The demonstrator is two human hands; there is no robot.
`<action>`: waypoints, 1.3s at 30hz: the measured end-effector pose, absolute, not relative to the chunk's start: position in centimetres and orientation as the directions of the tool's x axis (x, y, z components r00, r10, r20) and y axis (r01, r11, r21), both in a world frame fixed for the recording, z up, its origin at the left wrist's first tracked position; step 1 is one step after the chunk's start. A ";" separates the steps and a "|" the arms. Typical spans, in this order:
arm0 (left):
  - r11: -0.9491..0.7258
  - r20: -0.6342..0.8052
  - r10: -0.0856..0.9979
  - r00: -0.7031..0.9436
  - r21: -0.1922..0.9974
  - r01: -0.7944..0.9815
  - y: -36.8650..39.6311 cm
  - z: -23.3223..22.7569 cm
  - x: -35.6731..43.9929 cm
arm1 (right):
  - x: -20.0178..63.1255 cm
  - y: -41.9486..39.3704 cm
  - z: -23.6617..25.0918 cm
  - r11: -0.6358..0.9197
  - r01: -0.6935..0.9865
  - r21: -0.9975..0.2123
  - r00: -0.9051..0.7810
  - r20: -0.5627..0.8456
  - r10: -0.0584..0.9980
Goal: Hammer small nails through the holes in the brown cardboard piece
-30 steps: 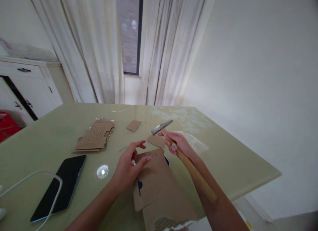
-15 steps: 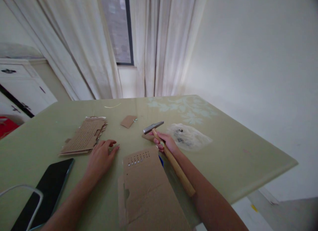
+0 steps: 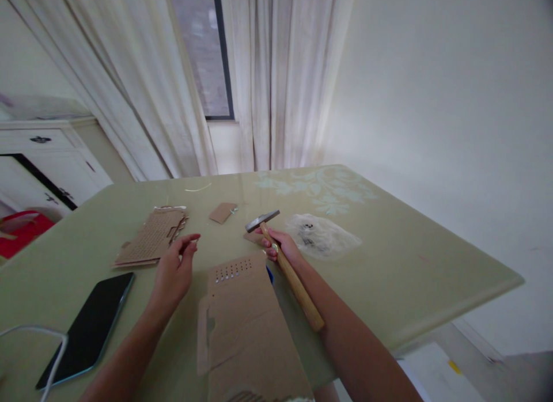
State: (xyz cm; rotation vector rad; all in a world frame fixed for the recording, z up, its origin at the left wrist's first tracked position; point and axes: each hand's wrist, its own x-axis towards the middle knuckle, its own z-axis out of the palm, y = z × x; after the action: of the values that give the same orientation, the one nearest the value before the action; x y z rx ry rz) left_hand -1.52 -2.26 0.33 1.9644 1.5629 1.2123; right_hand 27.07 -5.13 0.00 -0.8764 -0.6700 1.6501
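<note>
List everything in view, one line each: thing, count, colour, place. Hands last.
table: one, pale green, fills the lower frame
cardboard sheet: one, brown, row of holes at its far end, near edge
cardboard stack: one, brown, perforated, left of centre
cardboard scrap: one, brown, far centre
plastic bag: one, clear, right of hammer
phone: one, black, near left
cable: one, white, near left corner
curtains: white, at window
cabinet: one, white, far left
hammer: one, wooden handle, grey head, in right hand
left hand: fingers pinched, what they hold too small to tell
right hand: grip closed on hammer

soft, even daylight filters through the pale curtains [image 3: 181,85] around the window [image 3: 203,50], casting faint shadows on the glossy table [image 3: 389,275], with wide-angle stretching and slight softness at the edges.
</note>
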 end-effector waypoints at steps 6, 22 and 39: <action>-0.388 0.377 0.921 0.097 0.911 0.138 -4.2 5.8 2.6 | 27.2 -4.9 -0.3 -0.263 -0.561 -0.785 -0.135 -0.226 0.965; -0.433 0.398 0.896 0.199 0.883 0.181 -6.0 5.0 2.7 | 27.3 -5.8 -0.1 -0.293 -0.528 -0.797 -0.148 -0.254 0.956; -0.576 0.412 0.797 0.442 0.740 0.348 -7.1 5.0 2.6 | 27.2 -6.4 0.9 -0.287 -0.535 -0.794 -0.118 -0.266 0.957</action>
State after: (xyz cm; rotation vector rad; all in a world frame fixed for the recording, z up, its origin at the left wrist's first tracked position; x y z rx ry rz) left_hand 2.60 -7.13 5.03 2.1305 0.9562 1.0354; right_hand 27.24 -6.35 0.87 -0.9407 -0.6358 1.6646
